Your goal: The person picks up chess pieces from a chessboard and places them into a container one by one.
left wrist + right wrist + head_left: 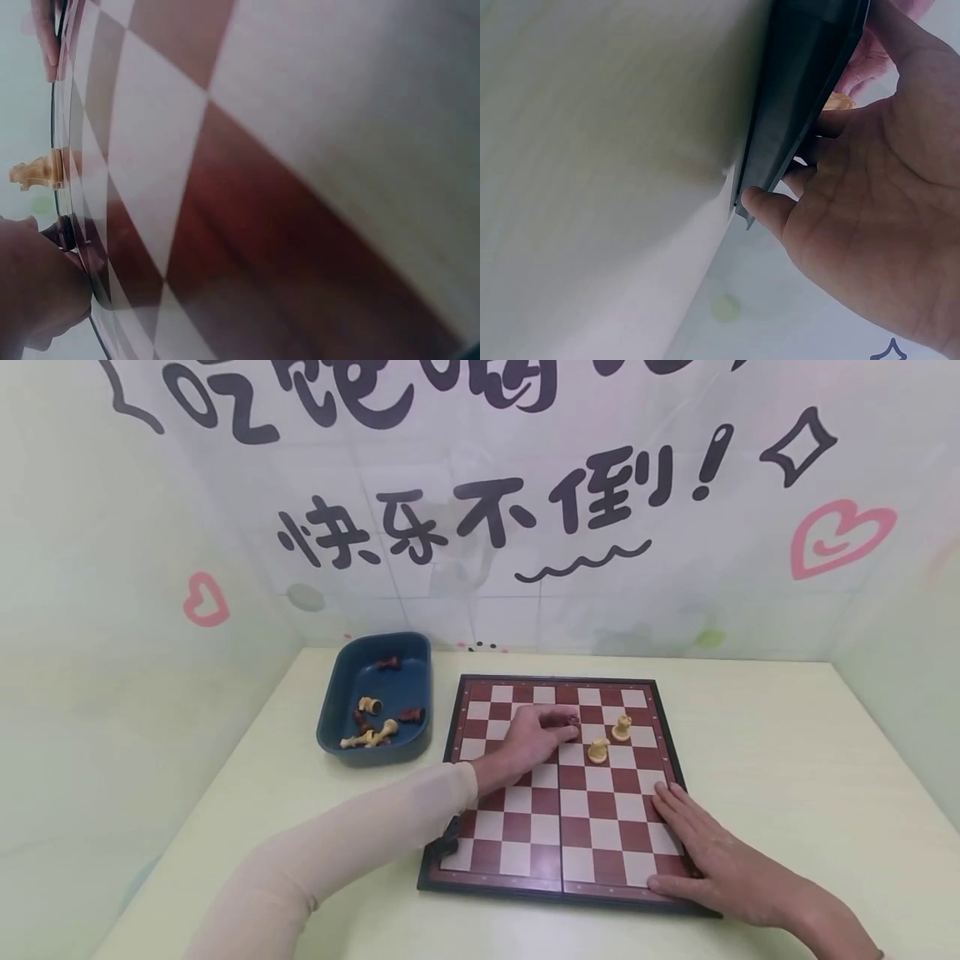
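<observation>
The left hand (534,737) reaches over the folding chessboard (546,857) and pinches a dark red chess piece (573,722) at the board's far middle. Fingers mostly cover that piece, so its kind is hidden; in the left wrist view its dark side (66,234) shows low against the squares. Just right of it stand two cream pieces, a knight (597,750) and another upright piece (622,727). The right hand (723,864) rests on the board's right edge, fingers extended over the rim. In the right wrist view, its thumb touches the board's black side (799,82).
A dark blue tray (327,714) stands left of the board, with several cream and dark red pieces lying in it. The board's black clasp (448,843) shows at its left edge, under the left forearm. A printed white sheet (480,585) hangs behind the table.
</observation>
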`<state>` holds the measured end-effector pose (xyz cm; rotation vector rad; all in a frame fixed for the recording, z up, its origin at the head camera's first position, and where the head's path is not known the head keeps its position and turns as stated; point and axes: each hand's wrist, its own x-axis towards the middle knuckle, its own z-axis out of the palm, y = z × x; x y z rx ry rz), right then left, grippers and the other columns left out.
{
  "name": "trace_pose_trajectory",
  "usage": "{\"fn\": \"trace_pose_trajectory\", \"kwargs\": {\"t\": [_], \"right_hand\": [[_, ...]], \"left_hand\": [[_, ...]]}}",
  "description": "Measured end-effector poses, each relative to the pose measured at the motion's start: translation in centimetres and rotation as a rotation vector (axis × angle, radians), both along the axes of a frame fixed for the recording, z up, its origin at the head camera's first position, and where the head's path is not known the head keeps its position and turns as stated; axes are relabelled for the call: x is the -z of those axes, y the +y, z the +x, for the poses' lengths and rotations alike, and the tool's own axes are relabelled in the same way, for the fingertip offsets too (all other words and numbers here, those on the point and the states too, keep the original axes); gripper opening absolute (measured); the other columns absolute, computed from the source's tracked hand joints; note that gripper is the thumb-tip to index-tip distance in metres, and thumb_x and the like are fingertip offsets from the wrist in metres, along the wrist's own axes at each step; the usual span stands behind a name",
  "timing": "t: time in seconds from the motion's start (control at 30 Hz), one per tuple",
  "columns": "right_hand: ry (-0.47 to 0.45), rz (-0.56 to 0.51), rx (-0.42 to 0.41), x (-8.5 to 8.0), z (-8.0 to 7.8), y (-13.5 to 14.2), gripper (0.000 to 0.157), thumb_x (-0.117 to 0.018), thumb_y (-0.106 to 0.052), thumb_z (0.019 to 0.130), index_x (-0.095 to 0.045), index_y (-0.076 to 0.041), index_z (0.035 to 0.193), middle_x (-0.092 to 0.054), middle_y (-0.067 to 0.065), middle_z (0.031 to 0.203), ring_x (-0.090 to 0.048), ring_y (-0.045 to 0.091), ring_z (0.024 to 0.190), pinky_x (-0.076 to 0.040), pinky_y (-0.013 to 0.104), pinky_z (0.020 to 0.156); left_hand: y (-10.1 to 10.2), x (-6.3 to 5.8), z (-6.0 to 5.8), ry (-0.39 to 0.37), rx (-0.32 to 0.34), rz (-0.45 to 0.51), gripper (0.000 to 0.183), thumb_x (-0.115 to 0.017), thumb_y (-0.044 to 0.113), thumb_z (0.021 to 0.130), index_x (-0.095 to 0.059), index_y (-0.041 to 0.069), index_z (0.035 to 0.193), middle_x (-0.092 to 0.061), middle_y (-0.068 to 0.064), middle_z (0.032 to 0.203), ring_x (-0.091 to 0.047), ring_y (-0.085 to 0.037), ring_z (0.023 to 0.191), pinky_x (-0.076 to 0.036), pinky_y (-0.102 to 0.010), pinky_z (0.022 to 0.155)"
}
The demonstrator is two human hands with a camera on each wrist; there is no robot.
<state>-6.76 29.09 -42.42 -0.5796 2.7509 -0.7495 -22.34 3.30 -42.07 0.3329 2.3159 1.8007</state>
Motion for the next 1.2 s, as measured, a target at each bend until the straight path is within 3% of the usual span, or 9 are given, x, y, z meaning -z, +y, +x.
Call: {"fn": "trace_pose_trajectory", "kwargs": {"t": [0.1,0.27,0.37,0.5,0.67,0.87,1.2], "right_hand": [[-0.002,0.013,0.006,0.07,0.05,-0.01,0.101,-0.061,-0.067,0.091,-0.019,-0.010,0.163,-0.013,0.009,0.168,-0.010,0.028,0.152,-0.010,0.013,0.106],[-0.002,-0.008,0.005,0.33,0.19,-0.02,0.101,-0.062,-0.065,0.092,-0.018,-0.008,0.163,-0.012,0.011,0.168,-0.008,0.028,0.153,-0.005,0.005,0.103],[-0.016,0.014,0.006,0.23,0.04,-0.08,0.102,-0.061,-0.067,0.092,-0.017,-0.008,0.163,-0.011,0.011,0.169,-0.009,0.029,0.153,-0.018,0.019,0.114],[-0.017,0.052,0.006,0.05,-0.07,-0.14,0.103,-0.060,-0.069,0.091,-0.017,-0.010,0.163,-0.011,0.009,0.169,-0.010,0.029,0.152,-0.030,0.039,0.113],[-0.005,0.050,0.005,0.00,-0.01,-0.19,0.102,-0.060,-0.069,0.091,-0.018,-0.009,0.163,-0.012,0.009,0.169,-0.010,0.028,0.153,-0.026,0.033,0.113],[-0.009,0.025,0.005,0.06,0.03,-0.23,0.103,-0.062,-0.067,0.091,-0.017,-0.009,0.163,-0.011,0.010,0.169,-0.009,0.029,0.153,-0.012,0.016,0.108],[-0.015,0.003,0.009,0.19,-0.05,-0.22,0.104,-0.063,-0.066,0.091,-0.017,-0.007,0.163,-0.011,0.011,0.169,-0.007,0.030,0.153,-0.004,0.006,0.102]], "left_hand": [[0.08,0.03,0.05,0.000,0.006,-0.006,0.026,-0.074,-0.001,0.091,-0.075,0.002,0.117,-0.074,-0.001,0.103,-0.067,-0.010,0.098,-0.053,-0.023,0.087],[0.13,0.07,0.12,0.010,0.016,-0.015,0.027,-0.073,-0.001,0.092,-0.074,0.001,0.118,-0.074,-0.002,0.103,-0.067,-0.010,0.098,-0.053,-0.023,0.088],[0.15,0.14,0.07,0.024,0.014,-0.033,0.027,-0.073,-0.001,0.092,-0.074,0.002,0.119,-0.073,-0.002,0.105,-0.066,-0.010,0.100,-0.052,-0.023,0.089],[0.13,0.18,0.08,0.025,0.014,-0.041,0.026,-0.072,-0.001,0.093,-0.074,0.003,0.118,-0.073,0.000,0.105,-0.065,-0.009,0.100,-0.052,-0.023,0.090],[0.07,0.32,-0.04,0.019,0.044,0.018,0.022,-0.069,-0.004,0.094,-0.074,0.000,0.115,-0.074,-0.001,0.102,-0.067,-0.010,0.098,-0.054,-0.023,0.087],[-0.07,0.49,-0.17,0.026,0.062,0.052,0.023,-0.067,-0.008,0.094,-0.073,-0.003,0.116,-0.074,-0.004,0.103,-0.069,-0.012,0.097,-0.056,-0.023,0.084],[-0.13,0.56,0.02,0.080,0.065,0.032,0.025,-0.069,-0.005,0.094,-0.073,-0.002,0.118,-0.074,-0.002,0.104,-0.068,-0.009,0.097,-0.054,-0.021,0.086]]}}
